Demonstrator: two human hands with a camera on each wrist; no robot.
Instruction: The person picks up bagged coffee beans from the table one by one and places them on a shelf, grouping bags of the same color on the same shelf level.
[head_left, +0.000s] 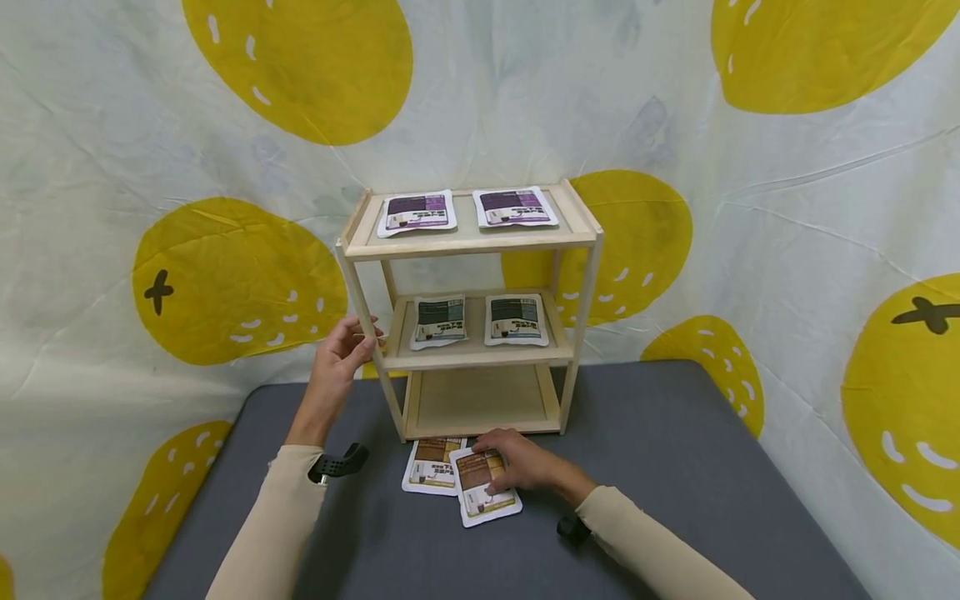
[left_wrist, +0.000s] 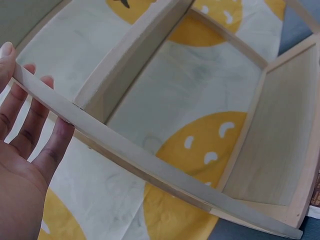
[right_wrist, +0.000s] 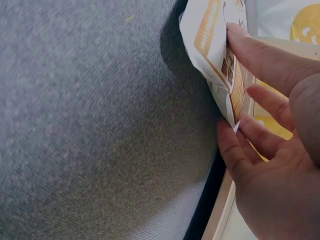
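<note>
A small three-tier wooden shelf [head_left: 480, 363] stands on the grey surface. My left hand [head_left: 343, 360] holds its left front post [left_wrist: 120, 145], thumb on one side and fingers on the other. At the shelf's foot, my right hand [head_left: 522, 463] grips a brown and white packet [head_left: 480, 492], thumb on its printed face and fingers at its edge. The same packet [right_wrist: 212, 45] looks slightly bent in the right wrist view. A second brown and white packet [head_left: 431, 473] lies beside it, partly overlapped.
Two purple-labelled packets [head_left: 417, 212] lie on the top tier, and two dark green ones [head_left: 517, 319] on the middle tier. The bottom tier [head_left: 480, 400] shows bare wood. Behind hangs a white cloth [head_left: 465, 100] with yellow fruit prints. The grey tabletop [head_left: 675, 500] extends on both sides.
</note>
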